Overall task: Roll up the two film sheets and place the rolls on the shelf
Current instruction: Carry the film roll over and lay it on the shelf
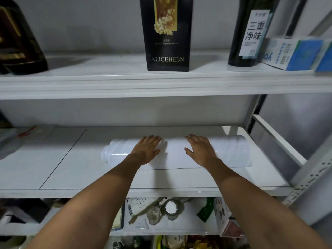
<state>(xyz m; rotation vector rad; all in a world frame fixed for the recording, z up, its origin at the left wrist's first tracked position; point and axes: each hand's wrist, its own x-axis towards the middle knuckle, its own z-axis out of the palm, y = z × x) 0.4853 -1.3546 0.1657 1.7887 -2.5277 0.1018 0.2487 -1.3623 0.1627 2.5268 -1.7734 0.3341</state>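
Note:
A long white roll of glossy film point(231, 151) lies lengthwise on the middle shelf point(75, 169), reaching from the shelf's centre to its right side. At its left end a narrower inner roll point(109, 153) sticks out. My left hand point(146, 150) lies flat on top of the roll left of its middle, fingers straight. My right hand point(200, 149) lies flat on it a little to the right, fingers spread. Whether the bundle holds one sheet or two, I cannot tell.
On the upper shelf stand a black box point(167, 33), a dark bottle point(249, 33), a blue-white carton point(294, 53) and a dark brown container point(19, 44). The lower shelf holds several packets and jars point(170, 208). A metal upright point(305, 178) bounds the right.

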